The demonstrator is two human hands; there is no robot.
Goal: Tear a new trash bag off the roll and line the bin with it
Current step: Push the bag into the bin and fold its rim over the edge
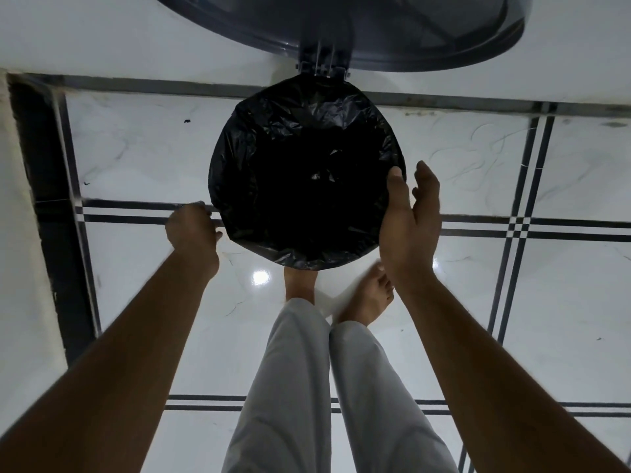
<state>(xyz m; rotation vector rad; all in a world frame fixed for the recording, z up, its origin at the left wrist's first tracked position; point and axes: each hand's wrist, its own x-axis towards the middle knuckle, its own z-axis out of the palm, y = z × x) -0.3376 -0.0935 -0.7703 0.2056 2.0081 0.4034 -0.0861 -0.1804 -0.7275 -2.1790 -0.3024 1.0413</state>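
Observation:
I look straight down into a round bin lined with a black trash bag (pixel 307 138), whose edge is folded over the rim all the way round. My left hand (pixel 193 230) is blurred; its curled fingers hold the bag's edge at the rim's lower left. On the right side of the rim my right hand (pixel 409 220) is held flat with the fingers straight, and its thumb touches the bag. The bin's dark lid (pixel 375 32) stands open at the far side on its hinge (pixel 322 68). No roll of bags is in view.
The bin stands on a glossy white tiled floor (pixel 143 158) with black line borders. A white wall (pixel 17 233) runs along the left. My legs in light trousers (pixel 307 387) are below the bin, and one bare foot (pixel 300 285) reaches under its front edge.

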